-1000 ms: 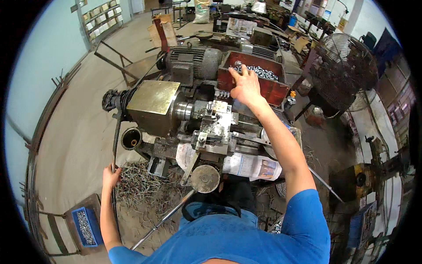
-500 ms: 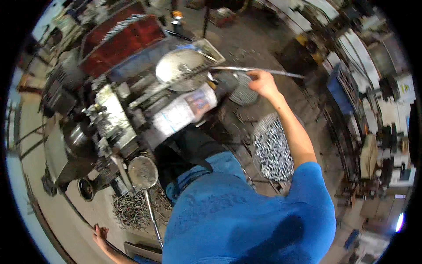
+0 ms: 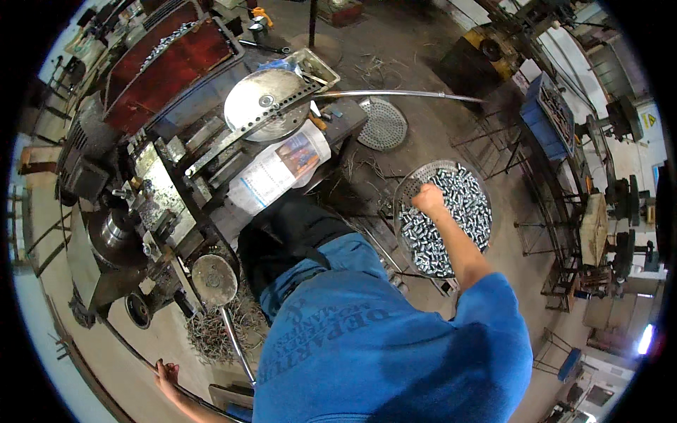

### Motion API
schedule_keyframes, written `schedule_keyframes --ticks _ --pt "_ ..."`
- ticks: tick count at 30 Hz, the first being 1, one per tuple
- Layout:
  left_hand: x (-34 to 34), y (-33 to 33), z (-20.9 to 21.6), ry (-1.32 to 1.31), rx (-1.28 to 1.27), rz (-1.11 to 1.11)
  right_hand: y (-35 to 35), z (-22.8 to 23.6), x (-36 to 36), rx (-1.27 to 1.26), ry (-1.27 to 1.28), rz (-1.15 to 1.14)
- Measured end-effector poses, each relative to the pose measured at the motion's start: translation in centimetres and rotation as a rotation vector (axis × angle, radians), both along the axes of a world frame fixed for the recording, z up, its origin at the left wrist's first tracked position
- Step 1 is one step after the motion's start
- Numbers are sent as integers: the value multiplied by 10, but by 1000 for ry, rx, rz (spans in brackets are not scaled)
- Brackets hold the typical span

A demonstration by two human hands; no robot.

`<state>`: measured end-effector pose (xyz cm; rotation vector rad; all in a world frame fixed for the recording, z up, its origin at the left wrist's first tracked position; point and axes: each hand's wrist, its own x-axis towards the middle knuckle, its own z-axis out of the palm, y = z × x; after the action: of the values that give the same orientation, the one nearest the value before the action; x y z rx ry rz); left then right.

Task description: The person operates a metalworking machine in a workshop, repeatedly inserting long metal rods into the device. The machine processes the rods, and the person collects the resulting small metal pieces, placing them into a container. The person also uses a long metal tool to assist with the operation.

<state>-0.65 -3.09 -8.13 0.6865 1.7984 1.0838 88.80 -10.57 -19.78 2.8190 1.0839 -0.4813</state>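
My right hand [image 3: 427,199] is closed at the left side of a round perforated metal tray [image 3: 407,189]. Shiny short metal cylinders [image 3: 457,224] are heaped in that tray. Whatever its fingers hold, if anything, is hidden. At the lower left, my left hand [image 3: 166,372] has its fingers round a long dark rod [image 3: 131,350] that slopes down toward me. Between my hands stands a lathe-like machine, with a bright round spindle part [image 3: 117,229] and a grimy metal bed [image 3: 166,187].
A long bright lever bar [image 3: 395,92] juts right from a round metal disc [image 3: 266,101]. A white printed sack [image 3: 271,173] lies before it. Beyond are a red bin [image 3: 169,70] and another perforated disc [image 3: 383,125]. Metal shavings [image 3: 218,331] pile beneath the machine.
My right hand has come down from beside the long lever bar to the tray of metal cylinders. My left hand stays at the dark rod. The view has shifted slightly.
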Motion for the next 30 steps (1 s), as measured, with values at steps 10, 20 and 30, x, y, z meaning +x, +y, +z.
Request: schedule_keyframes --ticks 10,20,30 --pt "3 4 -3 20 71 -20 4 0 1 101 95 -62" --pt "97 -4 101 1452 -239 -314 38 61 -51 779 375 281" --pt "357 87 163 644 515 -782 167 236 -325 986 740 1555"
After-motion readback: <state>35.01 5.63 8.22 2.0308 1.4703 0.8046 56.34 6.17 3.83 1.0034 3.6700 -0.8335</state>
